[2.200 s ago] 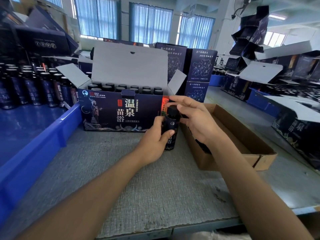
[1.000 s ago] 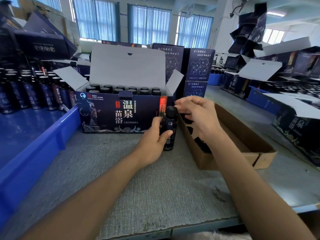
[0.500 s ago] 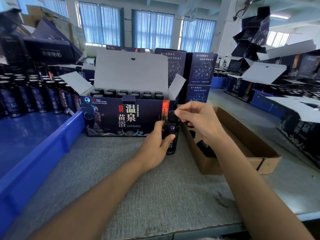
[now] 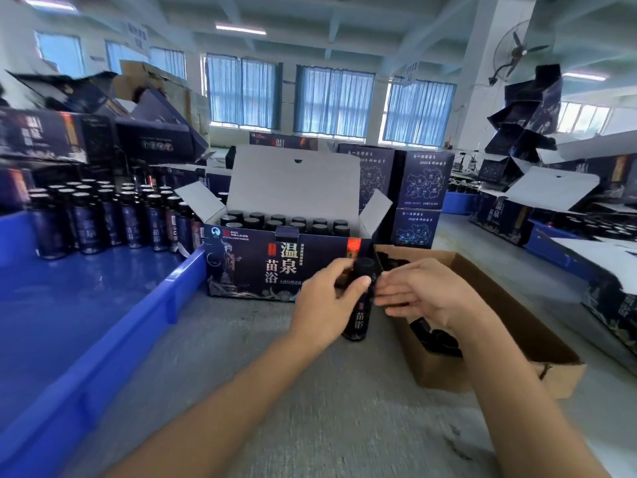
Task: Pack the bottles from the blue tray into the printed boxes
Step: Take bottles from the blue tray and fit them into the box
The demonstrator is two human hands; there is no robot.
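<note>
As the bottle [image 4: 358, 317] stands upright, the left grip [image 4: 325, 300] encircles it.

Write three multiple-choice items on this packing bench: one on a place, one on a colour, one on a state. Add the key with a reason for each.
1. Where does the brown cardboard carton lie relative to the printed box?
A. To its right
B. To its left
C. On top of it

2. What colour is the tray holding the loose bottles?
A. Red
B. Blue
C. Green

3. What is the left hand doing?
A. Lying flat
B. Lifting a lid
C. Gripping a bottle

Key: 1 A, the carton lies off the box's right corner. 2 B, its rim and floor are plainly blue. 3 C, fingers and thumb wrap the upright bottle.
</note>
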